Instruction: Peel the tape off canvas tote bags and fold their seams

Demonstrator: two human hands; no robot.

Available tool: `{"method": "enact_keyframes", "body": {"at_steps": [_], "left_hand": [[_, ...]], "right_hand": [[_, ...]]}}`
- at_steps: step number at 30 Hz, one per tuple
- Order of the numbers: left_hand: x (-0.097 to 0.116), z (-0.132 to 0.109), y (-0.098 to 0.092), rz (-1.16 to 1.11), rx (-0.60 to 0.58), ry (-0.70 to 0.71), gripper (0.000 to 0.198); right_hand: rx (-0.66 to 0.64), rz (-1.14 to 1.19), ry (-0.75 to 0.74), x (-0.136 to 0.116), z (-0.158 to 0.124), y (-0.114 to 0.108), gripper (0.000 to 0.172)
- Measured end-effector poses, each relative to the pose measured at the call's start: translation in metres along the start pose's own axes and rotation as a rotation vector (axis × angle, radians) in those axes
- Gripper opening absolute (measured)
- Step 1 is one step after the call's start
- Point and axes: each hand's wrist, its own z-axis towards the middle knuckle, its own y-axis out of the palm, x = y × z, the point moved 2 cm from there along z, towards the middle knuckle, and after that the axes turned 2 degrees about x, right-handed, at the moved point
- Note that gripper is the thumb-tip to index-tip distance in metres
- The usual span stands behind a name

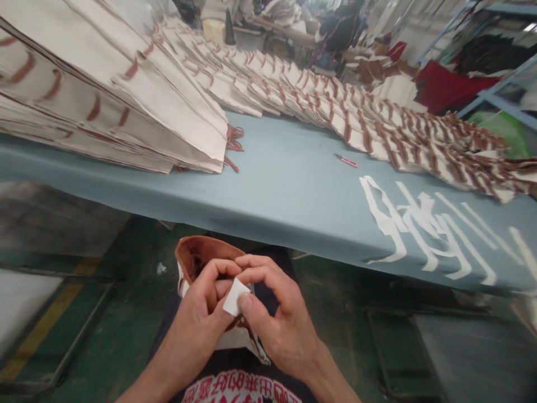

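A cream fabric piece with a brown inside and a curved open rim [210,245], like a bag, lies in my lap under both hands. Between my hands is a small white square piece [235,298], which looks like tape or a patch. My right hand [279,310] is closed on it, thumb pressed against its face. My left hand [205,313] is closed too, its thumb at the lower edge of the white piece. The curled fingers hide whatever lies behind the square.
Ahead runs a blue-grey table [277,179]. Stacked cream panels with brown straps [168,112] stand at left, and overlapping rows of similar pieces [319,101] stretch along the back. A small pink-handled cutter [347,161] and white strips [419,224] lie at right.
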Motion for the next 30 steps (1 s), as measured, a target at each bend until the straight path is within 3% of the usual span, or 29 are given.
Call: {"method": "enact_keyframes", "body": {"at_steps": [7, 13, 18, 23, 27, 30], "left_hand": [[0.013, -0.003, -0.001, 0.205, 0.099, 0.085, 0.023], [0.013, -0.008, -0.006, 0.436, 0.176, 0.276, 0.025], [0.003, -0.006, -0.013, 0.453, 0.041, 0.292, 0.036], [-0.010, -0.006, -0.025, 0.405, -0.061, 0.242, 0.062], [-0.022, -0.008, -0.042, 0.361, -0.064, 0.187, 0.072], [-0.026, -0.015, -0.060, 0.445, -0.066, 0.260, 0.066]], "right_hand": [[-0.010, 0.036, 0.077, -0.004, 0.001, 0.001, 0.005], [-0.131, 0.072, 0.415, 0.000, -0.001, 0.004, 0.029], [-0.148, 0.107, 0.484, -0.002, -0.006, 0.003, 0.043], [-0.153, 0.242, 0.506, 0.009, -0.011, 0.014, 0.059], [-0.005, 0.416, 0.549, 0.033, -0.009, 0.018, 0.072], [0.117, 0.516, 0.605, 0.054, -0.015, 0.019, 0.073]]}}
